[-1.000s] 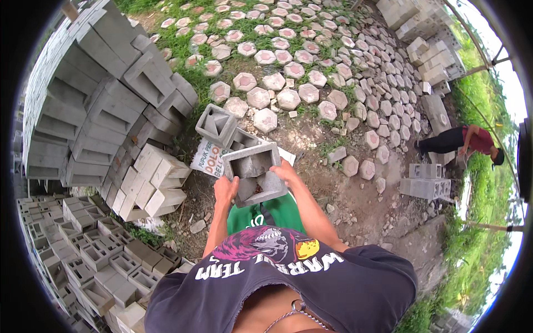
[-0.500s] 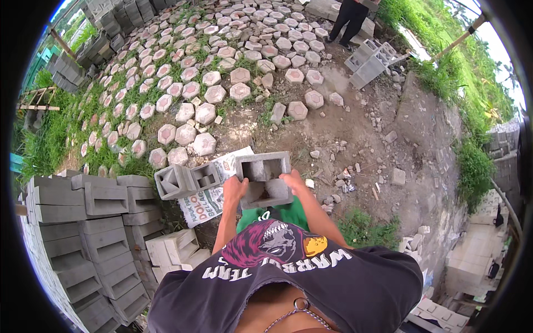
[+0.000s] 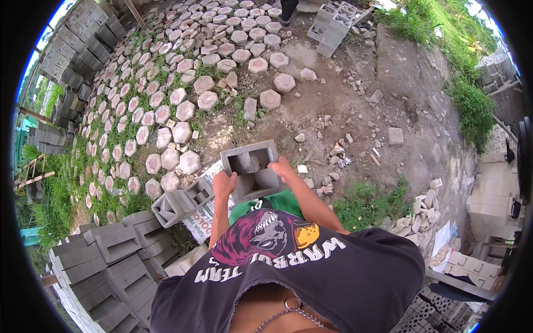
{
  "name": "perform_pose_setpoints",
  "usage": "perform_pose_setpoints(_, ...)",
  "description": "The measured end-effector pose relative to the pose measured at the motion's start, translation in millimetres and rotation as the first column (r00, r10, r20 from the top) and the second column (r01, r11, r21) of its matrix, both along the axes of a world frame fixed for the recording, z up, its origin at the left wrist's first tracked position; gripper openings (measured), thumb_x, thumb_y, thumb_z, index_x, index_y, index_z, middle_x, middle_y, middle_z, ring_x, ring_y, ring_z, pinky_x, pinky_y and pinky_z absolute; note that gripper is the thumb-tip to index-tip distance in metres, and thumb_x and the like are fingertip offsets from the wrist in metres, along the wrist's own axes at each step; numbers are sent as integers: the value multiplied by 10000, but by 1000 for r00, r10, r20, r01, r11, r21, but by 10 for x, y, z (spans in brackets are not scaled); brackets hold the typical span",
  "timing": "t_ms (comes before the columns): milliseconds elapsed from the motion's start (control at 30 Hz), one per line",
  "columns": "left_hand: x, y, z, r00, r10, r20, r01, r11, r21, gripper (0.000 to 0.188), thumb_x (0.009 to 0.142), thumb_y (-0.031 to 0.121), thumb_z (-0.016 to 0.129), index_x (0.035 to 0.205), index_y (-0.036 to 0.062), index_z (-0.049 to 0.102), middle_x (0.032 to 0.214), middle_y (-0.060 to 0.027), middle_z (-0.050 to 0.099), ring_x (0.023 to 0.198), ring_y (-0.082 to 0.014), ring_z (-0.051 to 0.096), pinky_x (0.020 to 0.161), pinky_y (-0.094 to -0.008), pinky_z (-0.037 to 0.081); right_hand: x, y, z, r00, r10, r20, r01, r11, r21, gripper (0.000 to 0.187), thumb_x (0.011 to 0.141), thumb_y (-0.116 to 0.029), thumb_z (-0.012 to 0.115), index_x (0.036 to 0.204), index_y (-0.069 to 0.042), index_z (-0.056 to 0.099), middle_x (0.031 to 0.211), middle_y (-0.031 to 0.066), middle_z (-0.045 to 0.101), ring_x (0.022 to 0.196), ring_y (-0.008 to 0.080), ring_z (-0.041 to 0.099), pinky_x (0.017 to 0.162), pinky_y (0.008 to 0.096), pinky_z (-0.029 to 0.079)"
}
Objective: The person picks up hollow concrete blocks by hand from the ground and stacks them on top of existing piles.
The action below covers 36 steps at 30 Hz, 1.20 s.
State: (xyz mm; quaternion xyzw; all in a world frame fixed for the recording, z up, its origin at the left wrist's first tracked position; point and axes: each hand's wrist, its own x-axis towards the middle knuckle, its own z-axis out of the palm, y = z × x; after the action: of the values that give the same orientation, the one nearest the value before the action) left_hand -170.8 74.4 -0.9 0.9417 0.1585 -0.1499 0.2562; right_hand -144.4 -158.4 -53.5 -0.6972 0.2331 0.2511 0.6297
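Note:
A grey hollow concrete block (image 3: 251,189) with two openings is held in front of my body, its open side facing up toward me. My left hand (image 3: 224,183) grips its left edge and my right hand (image 3: 282,168) its right edge, fingers mostly hidden behind the walls. Just left of the held block, another pair of hollow blocks (image 3: 176,206) lies at the edge of a white printed sack (image 3: 195,221) on the ground.
Stacked concrete blocks (image 3: 119,261) rise at my lower left. Hexagonal pavers (image 3: 181,132) lie across grassy ground ahead. Rubble (image 3: 340,156) litters the dirt to the right. Far ahead, more blocks (image 3: 332,29) stand near a person's dark-trousered leg (image 3: 288,10). Broken pieces (image 3: 425,210) heap at right.
The view has turned to the right, so the surroundings shift left. Both hands still hold the block, which is tilted slightly more. The person ahead shows less.

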Motion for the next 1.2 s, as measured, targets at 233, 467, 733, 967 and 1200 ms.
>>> perform_pose_setpoints(233,769,-693,89,977,-213,6,214,977,-10,534,737,391,616,846,-132,625,841,-342,613,848,-444,621,789,-480,484,289,-644,219,973,-231,7,231,972,-31,462,742,-60,617,1184,38,524,1061,182,619,978,279,586,838,391,453)
perform_pose_setpoints(467,1583,-1445,99,887,-457,65,458,889,-4,499,751,391,586,783,-104,637,830,-318,621,835,-436,625,782,-474,492,448,-1268,68,852,-518,78,522,852,-44,430,726,-56,626,1133,51,538,988,179,630,889,280,610,758,392,484)
perform_pose_setpoints(733,2723,-2049,37,712,-702,2,701,710,-67,499,752,383,598,831,-109,636,875,-311,625,862,-431,620,783,-478,488,1095,-1620,110,679,-733,42,732,673,-102,369,711,-50,639,1040,93,554,931,191,620,802,286,621,672,410,498)
perform_pose_setpoints(967,3965,-2541,127,562,-821,99,827,559,-55,455,740,367,610,760,-85,651,820,-289,636,810,-426,629,750,-475,500,1946,-1847,136,541,-839,59,841,538,-62,376,733,-76,654,1039,114,546,921,191,623,773,283,635,595,414,507)
perform_pose_setpoints(1200,4769,-2864,190,522,-842,136,852,522,-40,451,742,359,637,779,-91,652,818,-285,639,813,-417,635,746,-466,506,2744,-2073,415,484,-874,43,868,473,-149,403,727,-103,667,1040,116,536,903,200,620,744,272,632,553,398,487)
